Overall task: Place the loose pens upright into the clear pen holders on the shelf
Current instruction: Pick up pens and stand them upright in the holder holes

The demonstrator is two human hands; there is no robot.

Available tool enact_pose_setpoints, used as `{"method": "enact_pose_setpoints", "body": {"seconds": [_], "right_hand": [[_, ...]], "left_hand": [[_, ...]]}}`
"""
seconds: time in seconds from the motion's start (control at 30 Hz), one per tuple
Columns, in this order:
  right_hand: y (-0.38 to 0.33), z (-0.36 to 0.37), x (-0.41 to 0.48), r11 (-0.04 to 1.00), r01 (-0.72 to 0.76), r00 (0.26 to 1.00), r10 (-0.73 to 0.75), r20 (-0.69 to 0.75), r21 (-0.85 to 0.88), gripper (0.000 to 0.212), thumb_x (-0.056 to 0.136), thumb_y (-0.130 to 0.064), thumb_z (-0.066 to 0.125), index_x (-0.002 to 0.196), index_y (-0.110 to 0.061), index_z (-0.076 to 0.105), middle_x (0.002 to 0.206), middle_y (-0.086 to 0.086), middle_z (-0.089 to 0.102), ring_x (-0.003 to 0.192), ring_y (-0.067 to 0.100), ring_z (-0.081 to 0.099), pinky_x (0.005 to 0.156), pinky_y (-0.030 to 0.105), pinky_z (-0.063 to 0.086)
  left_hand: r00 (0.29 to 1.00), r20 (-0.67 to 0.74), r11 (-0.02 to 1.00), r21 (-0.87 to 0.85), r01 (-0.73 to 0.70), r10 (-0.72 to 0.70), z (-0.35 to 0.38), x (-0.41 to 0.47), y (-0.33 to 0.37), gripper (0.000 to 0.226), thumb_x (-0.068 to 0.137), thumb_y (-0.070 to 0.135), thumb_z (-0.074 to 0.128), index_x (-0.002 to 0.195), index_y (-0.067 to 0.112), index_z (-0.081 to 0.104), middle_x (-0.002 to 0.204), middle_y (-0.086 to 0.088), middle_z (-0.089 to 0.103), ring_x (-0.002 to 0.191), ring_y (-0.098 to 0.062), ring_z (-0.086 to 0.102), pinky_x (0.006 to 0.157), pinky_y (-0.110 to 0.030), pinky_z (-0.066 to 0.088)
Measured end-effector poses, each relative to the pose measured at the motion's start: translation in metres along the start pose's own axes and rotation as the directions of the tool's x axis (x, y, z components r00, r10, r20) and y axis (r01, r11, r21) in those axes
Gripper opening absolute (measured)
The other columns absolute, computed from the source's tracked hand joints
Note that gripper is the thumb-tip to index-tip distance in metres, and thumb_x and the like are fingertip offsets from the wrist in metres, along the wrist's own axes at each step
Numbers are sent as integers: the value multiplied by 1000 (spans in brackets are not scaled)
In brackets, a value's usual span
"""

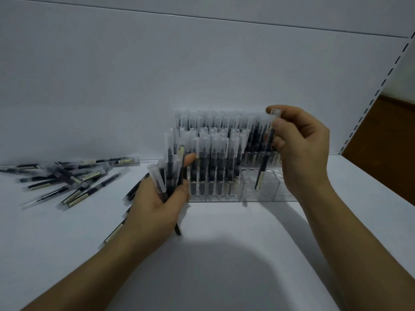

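Clear pen holders (265, 194) stand on the white shelf, against the back wall. The rear and left compartments are packed with upright pens (215, 153) with clear caps. My right hand (303, 151) pinches a single pen (266, 156) by its cap, nearly upright, its lower end inside a front compartment right of centre. My left hand (157, 203) grips a bundle of several pens (167, 173), caps up, just left of the holders.
A heap of loose pens (71, 178) lies on the shelf (224, 254) at the left. More loose pens (116, 232) lie beneath my left hand. A slotted shelf upright (381, 86) rises at the right edge.
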State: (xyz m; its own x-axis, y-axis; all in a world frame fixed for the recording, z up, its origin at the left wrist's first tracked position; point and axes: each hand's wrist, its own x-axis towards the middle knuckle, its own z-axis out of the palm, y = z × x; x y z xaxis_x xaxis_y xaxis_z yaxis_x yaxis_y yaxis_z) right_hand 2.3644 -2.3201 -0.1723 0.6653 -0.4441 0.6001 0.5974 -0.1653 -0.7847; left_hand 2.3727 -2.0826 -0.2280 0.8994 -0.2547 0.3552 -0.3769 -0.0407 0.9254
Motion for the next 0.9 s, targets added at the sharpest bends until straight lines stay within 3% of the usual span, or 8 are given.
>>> {"method": "enact_pose_setpoints", "body": {"seconds": [0.17,0.23,0.3,0.37,0.5,0.77,0.9], "right_hand": [[-1,-8,6,997,49,997,-52,-51,-62,15,98,-5,61,105,-14,72,95,-4,72,78,18,67,72,31,57],[-1,-7,5,993,76,997,-79,-26,-91,15,100,-3,61,110,-11,70,94,2,69,79,17,68,77,33,60],[0,-6,3,985,102,995,-101,18,-140,17,100,-3,61,115,-6,69,92,5,66,81,15,68,80,36,61],[1,-4,1,974,128,991,-118,61,-187,19,100,-2,62,117,-4,68,91,5,65,82,16,67,81,43,62],[6,-3,-1,952,174,983,-152,104,-253,22,98,-4,66,119,-6,69,97,18,68,85,31,66,80,52,58],[7,-3,-2,953,190,977,-161,137,-237,23,97,-2,65,119,-11,68,95,11,66,86,32,67,79,51,59],[7,-4,-1,940,212,973,-175,153,-269,24,97,-3,66,119,-12,69,94,9,67,82,20,65,74,48,59]], "left_hand": [[996,90,997,72,-27,21,-2,-1,4,43,93,22,59,133,36,57,89,-3,76,91,-9,72,82,-10,51],[996,90,996,90,-28,19,-1,-2,6,31,88,29,59,115,20,72,85,3,77,88,-7,72,80,-12,53],[998,63,998,64,-5,1,0,-1,7,19,89,25,60,94,14,74,82,5,77,81,-7,72,71,-9,52],[999,42,1000,-10,29,-29,2,0,9,10,91,11,62,97,13,71,81,0,77,75,-7,73,66,-8,51],[999,15,993,-115,30,-28,1,2,7,23,91,-2,62,102,17,67,80,-9,74,73,-18,74,67,-17,56],[1000,18,992,-120,26,-24,0,2,8,23,92,-4,60,102,15,68,78,-10,74,71,-16,73,69,-18,56],[1000,14,993,-113,29,-27,0,2,7,23,92,-3,61,102,16,69,80,-8,75,73,-16,73,69,-17,56]]}}
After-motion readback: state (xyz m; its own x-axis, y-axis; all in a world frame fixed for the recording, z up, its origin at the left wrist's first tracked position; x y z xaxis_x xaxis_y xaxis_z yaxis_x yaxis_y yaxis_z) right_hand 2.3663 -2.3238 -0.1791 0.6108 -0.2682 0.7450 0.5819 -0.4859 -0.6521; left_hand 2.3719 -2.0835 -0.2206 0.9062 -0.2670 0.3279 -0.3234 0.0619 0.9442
